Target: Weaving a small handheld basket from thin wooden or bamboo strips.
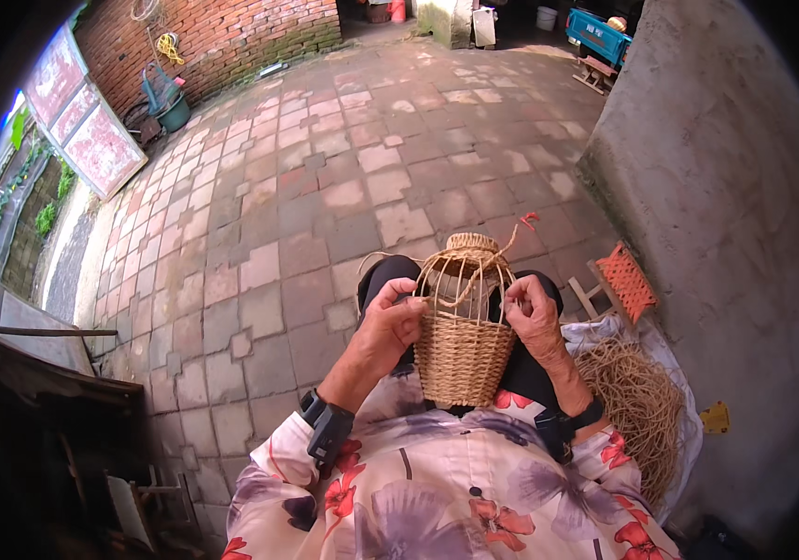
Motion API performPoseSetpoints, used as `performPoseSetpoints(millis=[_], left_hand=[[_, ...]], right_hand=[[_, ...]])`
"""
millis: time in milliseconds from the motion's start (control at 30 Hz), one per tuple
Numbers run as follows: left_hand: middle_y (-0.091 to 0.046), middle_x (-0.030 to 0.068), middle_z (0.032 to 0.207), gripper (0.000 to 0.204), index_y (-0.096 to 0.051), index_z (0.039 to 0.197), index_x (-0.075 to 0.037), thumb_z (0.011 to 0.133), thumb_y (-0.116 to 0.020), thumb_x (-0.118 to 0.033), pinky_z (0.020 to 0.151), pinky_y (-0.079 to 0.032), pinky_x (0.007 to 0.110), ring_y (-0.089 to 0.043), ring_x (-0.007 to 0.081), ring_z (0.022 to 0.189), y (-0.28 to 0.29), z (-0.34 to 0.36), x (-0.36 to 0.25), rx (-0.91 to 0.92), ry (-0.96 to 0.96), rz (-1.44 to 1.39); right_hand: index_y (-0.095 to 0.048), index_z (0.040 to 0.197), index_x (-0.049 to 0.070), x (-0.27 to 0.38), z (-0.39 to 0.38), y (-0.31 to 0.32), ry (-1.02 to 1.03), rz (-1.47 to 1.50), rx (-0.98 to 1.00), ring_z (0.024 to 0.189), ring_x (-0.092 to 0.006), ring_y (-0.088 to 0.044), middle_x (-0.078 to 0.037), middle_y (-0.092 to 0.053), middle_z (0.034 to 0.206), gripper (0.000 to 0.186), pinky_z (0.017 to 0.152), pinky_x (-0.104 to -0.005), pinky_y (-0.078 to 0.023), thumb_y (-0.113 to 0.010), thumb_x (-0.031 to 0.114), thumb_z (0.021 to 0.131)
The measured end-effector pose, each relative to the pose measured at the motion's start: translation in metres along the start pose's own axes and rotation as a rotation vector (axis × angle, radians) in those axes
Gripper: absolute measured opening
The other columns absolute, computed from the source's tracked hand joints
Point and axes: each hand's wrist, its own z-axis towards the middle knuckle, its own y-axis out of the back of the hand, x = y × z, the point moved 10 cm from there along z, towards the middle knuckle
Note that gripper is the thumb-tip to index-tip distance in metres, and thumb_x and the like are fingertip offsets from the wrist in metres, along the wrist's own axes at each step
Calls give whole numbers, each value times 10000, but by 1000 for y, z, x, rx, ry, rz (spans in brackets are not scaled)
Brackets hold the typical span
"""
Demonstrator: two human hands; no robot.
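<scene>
A woven straw basket (463, 362) rests in my lap between my knees. Its lower body is tightly braided, while bare upright ribs rise above to a small woven neck (471, 245) at the far end. My left hand (394, 315) pinches the basket's left side where weave meets ribs. On the opposite side, the fingers of my right hand (534, 319) are closed on the ribs at the edge of the weave. A loose strand crosses inside the ribs, and another sticks out near the neck toward a red tie (530, 220). Exactly which strands my fingertips grip is hidden.
A heap of dry straw cords (625, 397) lies on a white sheet (688, 425) at my right, beside a low stool with an orange woven seat (627, 282). A grey wall (726, 187) stands close on the right. Paving (297, 252) stretches ahead to a brick wall (222, 42).
</scene>
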Motion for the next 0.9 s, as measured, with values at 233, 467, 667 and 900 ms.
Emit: performPoseSetpoints(millis=[233, 467, 667, 900], left_hand=[[-383, -78, 637, 165, -564, 1042, -97, 878, -574, -107, 453, -231, 198, -314, 17, 520, 15, -4, -18, 16, -26, 527], [-636, 13, 995, 221, -605, 998, -105, 979, -480, -285, 547, -469, 194, -529, 52, 627, 72, 13, -12, -198, 107, 324], [-652, 19, 1044, 263, -606, 988, -116, 974, -485, -350, 577, -488, 213, -596, 76, 715, 43, -3, -9, -20, 183, 330], [-674, 35, 991, 280, -611, 961, -105, 968, -493, -359, 603, -505, 248, -638, 158, 749, 52, -16, -9, -186, 98, 491]], right_hand=[[-508, 941, 46, 16, 0, -3, 138, -238, -75, 679, -163, -641, -83, -597, 731, 164, 616, -310, -499, -575, -24, 809], [-502, 928, 40, 11, 3, -3, 62, -223, 5, 632, -155, -609, -79, -606, 751, 136, 589, -289, -480, -559, -22, 820], [-455, 925, 26, -28, 11, -1, -24, 224, 119, 701, -94, -587, -61, -624, 806, 117, 646, -240, -482, -509, -21, 833], [-470, 936, 23, -32, 14, -7, -68, 63, 154, 768, -130, -621, -84, -629, 863, 73, 676, -263, -523, -476, -32, 888]])
